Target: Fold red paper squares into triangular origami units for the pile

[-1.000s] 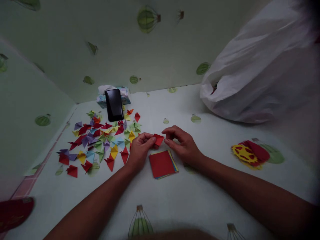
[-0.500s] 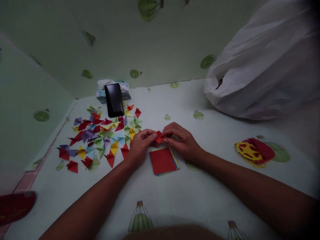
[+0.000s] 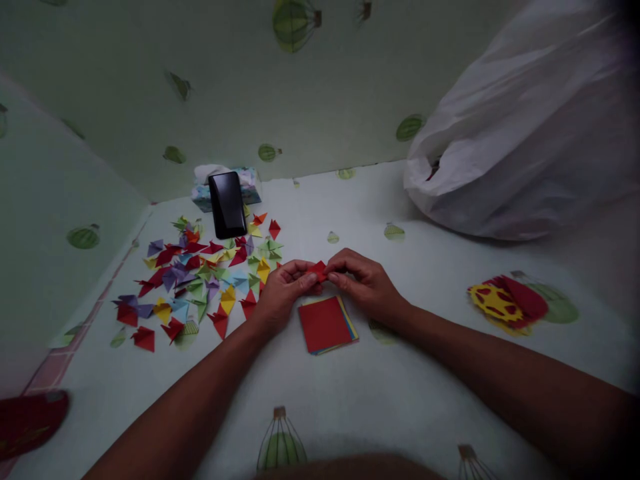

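Left hand and right hand pinch the red folded paper together; uneven finger pressure could skew its crease.

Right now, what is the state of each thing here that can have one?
red paper: folded, pinched by both hands
left hand: shut on red paper
right hand: shut on red paper
paper stack: flat, red sheet on top
folded pieces: scattered, lying loose
phone: screen dark, leaning against tissue box
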`<state>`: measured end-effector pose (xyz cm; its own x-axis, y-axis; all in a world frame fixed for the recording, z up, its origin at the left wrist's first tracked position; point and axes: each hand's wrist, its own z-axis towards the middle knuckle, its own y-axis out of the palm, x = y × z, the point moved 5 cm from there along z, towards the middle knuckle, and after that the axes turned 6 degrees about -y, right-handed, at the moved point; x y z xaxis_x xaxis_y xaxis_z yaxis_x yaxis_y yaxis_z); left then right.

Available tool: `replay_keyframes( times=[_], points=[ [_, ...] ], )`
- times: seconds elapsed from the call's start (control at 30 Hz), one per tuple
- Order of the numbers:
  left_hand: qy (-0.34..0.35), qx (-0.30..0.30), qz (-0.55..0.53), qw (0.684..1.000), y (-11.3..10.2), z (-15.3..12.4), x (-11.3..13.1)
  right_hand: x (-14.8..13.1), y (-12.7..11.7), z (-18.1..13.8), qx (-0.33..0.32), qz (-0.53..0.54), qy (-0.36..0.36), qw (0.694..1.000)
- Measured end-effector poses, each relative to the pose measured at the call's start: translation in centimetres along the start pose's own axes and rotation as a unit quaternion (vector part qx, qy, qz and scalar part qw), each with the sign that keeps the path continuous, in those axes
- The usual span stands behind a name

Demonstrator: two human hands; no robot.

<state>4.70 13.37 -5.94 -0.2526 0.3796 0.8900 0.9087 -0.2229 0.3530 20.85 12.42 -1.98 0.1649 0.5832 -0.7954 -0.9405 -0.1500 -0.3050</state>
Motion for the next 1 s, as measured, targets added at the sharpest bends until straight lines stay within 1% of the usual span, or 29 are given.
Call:
replay_keyframes(
  times=[0.33, 0.5, 0.73, 1.0],
  points=[
    [0.001, 0.02, 0.017, 1.0, 0.15, 0.0, 0.16, -0.03, 0.15, -0.13, -0.008, 0.005, 0.0, 1.0],
    [0.0, 0.01, 0.019, 1.0, 0.26, -0.04, 0.21, 0.04, 0.23, -0.15, -0.007, 0.007, -0.002, 1.0],
    [0.021, 0.012, 0.064, 0.998, 0.52, -0.34, 0.53, -0.1, 0.15, -0.11, -0.01, 0.018, 0.018, 1.0],
    [0.034, 0.002, 0.07, 0.997, 0.68, -0.4, 0.6, -0.02, 0.19, -0.19, -0.019, 0.038, 0.026, 0.999]
  ],
)
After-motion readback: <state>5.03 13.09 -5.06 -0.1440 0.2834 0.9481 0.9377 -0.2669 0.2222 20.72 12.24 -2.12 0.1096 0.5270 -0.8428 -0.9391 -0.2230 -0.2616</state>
